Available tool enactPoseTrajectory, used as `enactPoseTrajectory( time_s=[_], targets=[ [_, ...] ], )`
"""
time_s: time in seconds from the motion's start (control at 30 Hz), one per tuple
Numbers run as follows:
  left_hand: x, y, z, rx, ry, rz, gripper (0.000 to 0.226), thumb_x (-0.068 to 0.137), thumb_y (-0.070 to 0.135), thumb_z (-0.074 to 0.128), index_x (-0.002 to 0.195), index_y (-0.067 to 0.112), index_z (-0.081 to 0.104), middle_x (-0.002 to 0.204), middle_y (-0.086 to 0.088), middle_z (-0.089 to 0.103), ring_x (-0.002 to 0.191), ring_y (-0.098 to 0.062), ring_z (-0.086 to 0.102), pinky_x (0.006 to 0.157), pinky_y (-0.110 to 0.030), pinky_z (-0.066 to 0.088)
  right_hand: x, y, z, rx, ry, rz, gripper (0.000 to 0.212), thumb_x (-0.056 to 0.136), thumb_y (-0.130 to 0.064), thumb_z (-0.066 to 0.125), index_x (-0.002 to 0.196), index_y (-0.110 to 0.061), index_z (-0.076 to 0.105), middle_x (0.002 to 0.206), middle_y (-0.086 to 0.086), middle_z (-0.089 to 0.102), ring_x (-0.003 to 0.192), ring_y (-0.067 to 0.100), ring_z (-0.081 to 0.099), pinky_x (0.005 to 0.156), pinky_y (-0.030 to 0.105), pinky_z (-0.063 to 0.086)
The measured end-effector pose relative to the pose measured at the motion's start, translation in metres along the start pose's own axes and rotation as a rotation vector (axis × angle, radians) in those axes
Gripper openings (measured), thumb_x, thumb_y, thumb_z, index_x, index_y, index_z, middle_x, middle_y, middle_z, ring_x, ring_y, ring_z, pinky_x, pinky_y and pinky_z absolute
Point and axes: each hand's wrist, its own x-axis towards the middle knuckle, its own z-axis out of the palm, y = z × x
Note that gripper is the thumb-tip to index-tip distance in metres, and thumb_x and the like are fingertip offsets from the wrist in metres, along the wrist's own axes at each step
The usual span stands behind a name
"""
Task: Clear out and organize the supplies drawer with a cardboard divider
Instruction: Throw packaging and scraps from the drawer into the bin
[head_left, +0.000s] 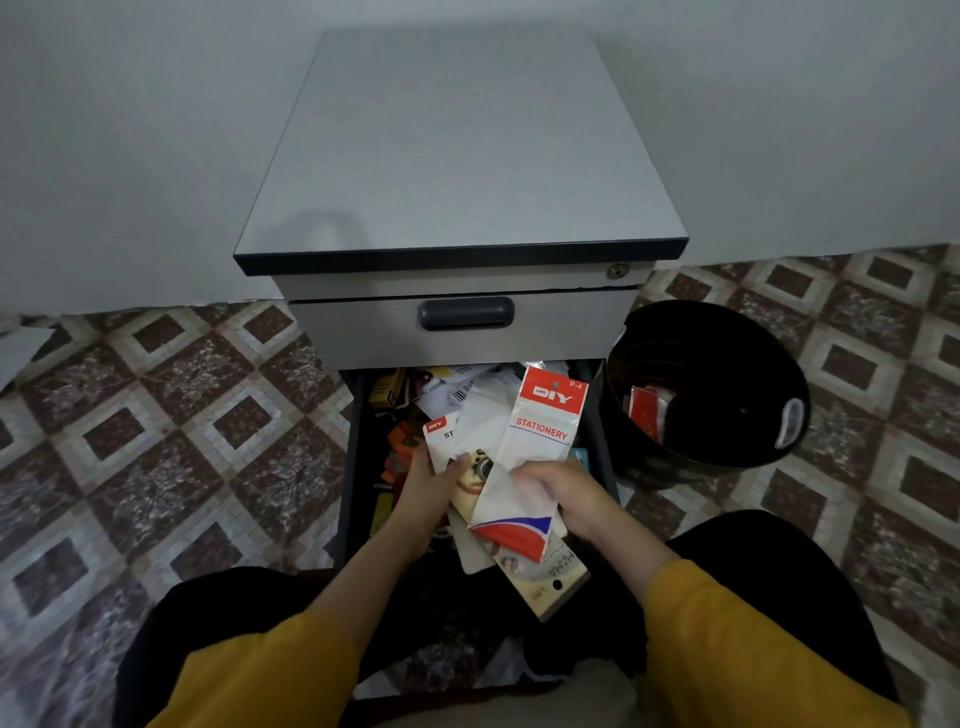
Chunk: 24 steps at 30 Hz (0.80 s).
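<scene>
Cabinet (457, 156) with lower drawer (356, 467) open, cluttered with supplies.
Black bin (701, 462) stands just right of the drawer. Above the drawer, the right hand (566, 493) grips the tall stationery packet (543, 436); the left hand (428, 483) pinches a smaller packet (441, 441) beside it.

Mustard-yellow top. Left sleeve (260, 670) lower-left of the open drawer (353, 441), right sleeve (753, 649) lower-right of it. Plain, loose, softly folded, cuffs short of the wrists. Black trousers (769, 561) either side of the drawer's near end. Left hand (426, 488), right hand (566, 493) bare.
</scene>
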Motion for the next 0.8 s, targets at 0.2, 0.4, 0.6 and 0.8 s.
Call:
enactPoseTrajectory(
  time_s=[0.2, 0.4, 0.6, 0.8],
  targets=[
    [-0.029, 0.010, 0.022, 0.050, -0.014, 0.107, 0.027, 0.091, 0.009, 0.056, 0.117, 0.014, 0.048, 0.109, -0.010, 0.065, 0.094, -0.024, 0.065, 0.074, -0.035, 0.054, -0.032, -0.011, -0.019, -0.009, -0.015, -0.069, 0.026, 0.082, 0.013, 0.056, 0.098, -0.007, 0.060, 0.098, 0.015, 0.066, 0.085, 0.029, 0.064, 0.068, 0.037, 0.054],
    [-0.054, 0.023, 0.053, 0.059, -0.100, 0.171, 0.027, 0.092, 0.011, 0.055, 0.116, 0.018, 0.045, 0.102, -0.008, 0.067, 0.085, -0.021, 0.068, 0.066, -0.029, 0.054, -0.061, -0.023, -0.047, -0.036, 0.030, -0.096, 0.036, 0.081, 0.007, 0.061, 0.116, -0.002, 0.057, 0.113, 0.022, 0.064, 0.102, 0.040, 0.062, 0.090, 0.053, 0.050],
    [-0.068, 0.034, 0.094, 0.124, -0.221, 0.194, 0.027, 0.091, 0.015, 0.056, 0.117, 0.014, 0.046, 0.102, -0.011, 0.069, 0.086, -0.024, 0.069, 0.074, -0.038, 0.057, -0.085, -0.038, -0.087, -0.019, 0.083, -0.145, 0.032, 0.083, 0.006, 0.060, 0.113, -0.005, 0.057, 0.112, 0.021, 0.064, 0.101, 0.038, 0.063, 0.088, 0.051, 0.051],
    [-0.066, 0.047, 0.134, 0.172, -0.293, 0.201, 0.017, 0.087, 0.011, 0.063, 0.095, 0.019, 0.050, 0.087, 0.001, 0.066, 0.072, -0.012, 0.066, 0.056, -0.024, 0.052, -0.096, -0.055, -0.125, 0.086, 0.127, -0.213, 0.024, 0.084, 0.009, 0.057, 0.101, -0.008, 0.058, 0.096, 0.014, 0.066, 0.084, 0.029, 0.065, 0.068, 0.037, 0.054]
  ],
)
